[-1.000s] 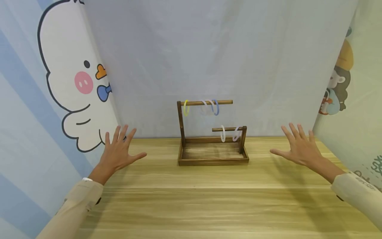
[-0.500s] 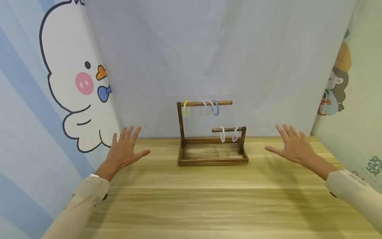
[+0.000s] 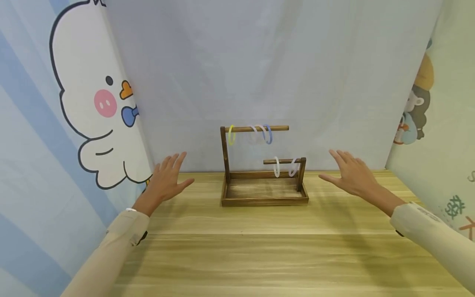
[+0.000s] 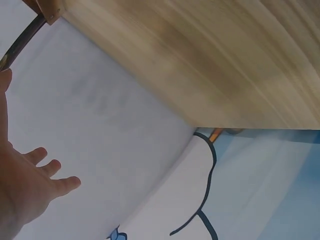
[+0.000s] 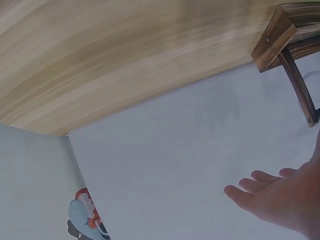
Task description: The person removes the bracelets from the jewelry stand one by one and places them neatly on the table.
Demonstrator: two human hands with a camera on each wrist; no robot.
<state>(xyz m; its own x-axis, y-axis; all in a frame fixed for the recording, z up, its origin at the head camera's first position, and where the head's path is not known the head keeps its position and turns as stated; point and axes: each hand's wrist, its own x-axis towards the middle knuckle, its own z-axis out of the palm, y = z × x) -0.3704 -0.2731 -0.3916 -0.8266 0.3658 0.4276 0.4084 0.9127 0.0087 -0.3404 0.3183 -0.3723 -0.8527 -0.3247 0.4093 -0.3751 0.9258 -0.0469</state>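
Note:
A dark wooden rack (image 3: 265,202) with a tray base stands near the back of the table. On its upper bar (image 3: 280,128) hang a yellow ring (image 3: 229,139), pale rings (image 3: 254,136) and a blue ring (image 3: 270,135). Its lower bar (image 3: 285,161) bears a white ring (image 3: 276,168) and a pale lilac ring (image 3: 292,169). To the left of the rack my left hand (image 3: 164,181) hovers, fingers stretched and thumb spread. On the other side my right hand (image 3: 352,175) is likewise extended in the air. Neither hand touches anything.
The wooden table (image 3: 237,255) reaches back to a pale grey curtain (image 3: 278,62). A patterned left wall (image 3: 33,165) with a cartoon bird and a pale green right wall (image 3: 452,123) enclose the sides.
Both hands have moved inward, the left to the right and the right to the left, closer to the rack. The rack and its rings stay put.

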